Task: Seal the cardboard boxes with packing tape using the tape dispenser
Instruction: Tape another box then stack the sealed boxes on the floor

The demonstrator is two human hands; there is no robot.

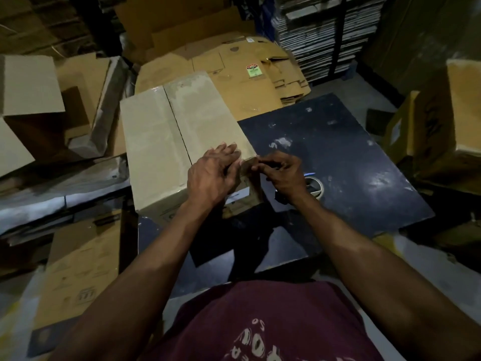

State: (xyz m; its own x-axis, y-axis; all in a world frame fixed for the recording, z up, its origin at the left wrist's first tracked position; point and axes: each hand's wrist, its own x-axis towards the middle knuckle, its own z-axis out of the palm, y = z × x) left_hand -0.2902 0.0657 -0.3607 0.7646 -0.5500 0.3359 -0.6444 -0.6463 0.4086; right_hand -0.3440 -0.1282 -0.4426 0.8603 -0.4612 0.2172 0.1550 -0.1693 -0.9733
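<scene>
At centre, the left hand [212,175] lay flat, fingers straight, pressing the box [179,142] top at its near right corner. Just at 3 o'clock, the right hand [282,173] curled its fingers at that corner, apparently pinching something; what, I could not tell. A tape roll [316,188] lay on the dark table [338,152], partly hidden behind the right wrist. Flattened cartons [247,71] lay at 12 o'clock, open cartons [39,100] at 9.
</scene>
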